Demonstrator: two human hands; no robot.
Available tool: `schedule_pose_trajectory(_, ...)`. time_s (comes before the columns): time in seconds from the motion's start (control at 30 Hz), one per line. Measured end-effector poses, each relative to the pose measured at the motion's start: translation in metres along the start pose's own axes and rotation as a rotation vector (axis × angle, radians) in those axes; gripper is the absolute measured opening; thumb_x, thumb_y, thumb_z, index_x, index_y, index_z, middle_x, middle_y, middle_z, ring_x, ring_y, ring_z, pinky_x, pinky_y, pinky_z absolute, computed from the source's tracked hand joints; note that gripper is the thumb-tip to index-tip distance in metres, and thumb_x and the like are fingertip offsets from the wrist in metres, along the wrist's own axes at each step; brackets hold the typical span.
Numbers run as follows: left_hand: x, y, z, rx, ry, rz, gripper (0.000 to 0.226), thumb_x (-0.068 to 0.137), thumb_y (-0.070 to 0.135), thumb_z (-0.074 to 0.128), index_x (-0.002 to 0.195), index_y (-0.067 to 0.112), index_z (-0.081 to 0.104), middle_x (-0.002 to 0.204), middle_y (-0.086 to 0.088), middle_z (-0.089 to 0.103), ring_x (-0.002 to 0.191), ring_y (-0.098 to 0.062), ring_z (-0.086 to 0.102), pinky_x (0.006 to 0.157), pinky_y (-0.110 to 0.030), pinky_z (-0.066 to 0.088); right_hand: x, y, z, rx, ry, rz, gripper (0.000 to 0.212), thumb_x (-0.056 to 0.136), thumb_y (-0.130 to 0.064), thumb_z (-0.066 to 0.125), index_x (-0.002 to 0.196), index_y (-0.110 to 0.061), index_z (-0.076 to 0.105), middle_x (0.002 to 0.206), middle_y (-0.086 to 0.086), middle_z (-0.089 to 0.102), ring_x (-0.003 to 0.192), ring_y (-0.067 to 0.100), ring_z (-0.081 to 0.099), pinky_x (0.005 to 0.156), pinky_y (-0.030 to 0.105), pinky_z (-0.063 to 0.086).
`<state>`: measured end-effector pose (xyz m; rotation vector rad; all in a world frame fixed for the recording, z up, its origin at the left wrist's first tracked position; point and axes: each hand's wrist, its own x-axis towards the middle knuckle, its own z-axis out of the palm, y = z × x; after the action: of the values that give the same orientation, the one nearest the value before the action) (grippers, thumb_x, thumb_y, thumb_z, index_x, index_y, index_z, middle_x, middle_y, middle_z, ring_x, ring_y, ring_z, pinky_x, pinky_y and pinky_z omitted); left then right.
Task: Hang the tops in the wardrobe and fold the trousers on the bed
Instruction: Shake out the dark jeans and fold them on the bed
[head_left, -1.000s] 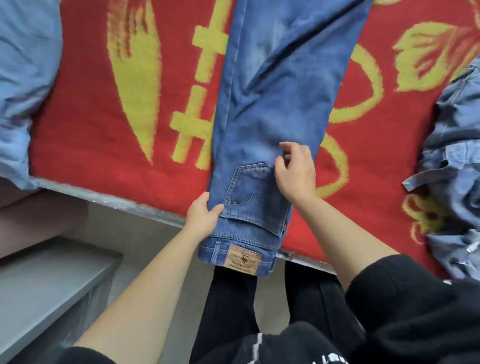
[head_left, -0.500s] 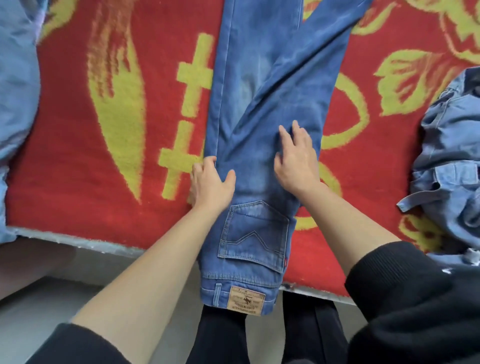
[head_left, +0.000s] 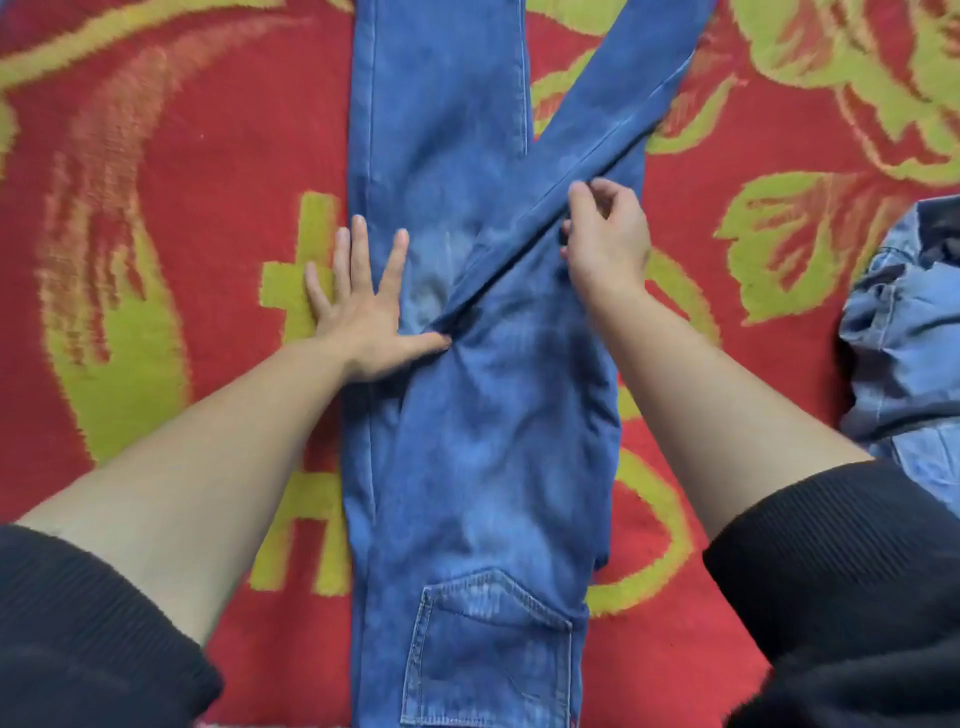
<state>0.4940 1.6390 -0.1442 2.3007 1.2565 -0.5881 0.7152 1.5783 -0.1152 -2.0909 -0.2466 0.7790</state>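
1. The blue jeans (head_left: 483, 441) lie lengthwise on the bed, on the red blanket with the yellow pattern (head_left: 156, 208). They run from the bottom edge of the view up and out of the top.
2. They're doubled over, one leg on top of the other, with a back pocket (head_left: 493, 649) facing up near the bottom edge.
3. The legs don't line up. The under leg goes straight up, while the top leg (head_left: 623, 104) slants off to the upper right, so there's a diagonal edge running across the denim.
4. Your left grip (head_left: 363, 312) is flat, palm down, fingers spread wide. It sits across the jeans' left edge, half on denim and half on blanket, and the thumb points right, with its tip at the low end of that diagonal edge.
5. Your right grip (head_left: 608, 244) is curled, and its thumb and fingertips are pinching the slanted edge of the top leg, higher up and to the right of the left one.
6. Both forearms are bare, with black sleeves (head_left: 78, 623) pushed up toward the elbows.
7. Over at the right edge there's a lighter, crumpled denim garment (head_left: 904, 338) on the same blanket. It's apart from the jeans and neither grip touches it.
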Motion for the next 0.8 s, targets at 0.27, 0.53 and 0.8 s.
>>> schedule_pose_trajectory(0.27,0.013,-0.004,0.006,0.026,-0.053,0.026,0.103,0.072,0.071,0.030,0.146,0.034,-0.031,0.146,-0.012,-0.049,0.137,-0.030,-0.042,0.109,-0.066,-0.013,0.108,-0.060,0.020,0.404,0.207,0.293,0.040,0.066,-0.030,0.081,0.095,-0.011,0.061,0.078,0.002,0.070,0.051,0.016,0.059,0.051,0.025,0.049)
schedule_pose_trajectory(0.53,0.015,-0.006,-0.002,0.004,-0.119,0.029,0.093,0.066,0.070,0.005,0.141,0.034,-0.037,0.142,-0.009,-0.054,0.134,-0.030,-0.047,0.110,-0.065,-0.014,0.094,-0.158,0.092,0.302,-0.291,-0.377,0.033,0.081,-0.008,0.055,0.113,-0.012,0.059,0.074,-0.007,0.061,0.056,0.003,0.050,0.055,0.020,0.045)
schedule_pose_trajectory(0.8,0.018,-0.005,-0.001,-0.004,-0.088,-0.005,0.089,0.081,0.079,0.005,0.151,0.032,-0.020,0.140,-0.004,-0.056,0.137,-0.025,-0.044,0.110,-0.062,-0.017,0.083,-0.096,0.101,-0.363,-0.262,-0.418,0.051,0.091,-0.035,0.056,0.136,-0.012,0.052,0.112,0.003,0.061,0.106,0.021,0.062,0.100,0.033,0.045)
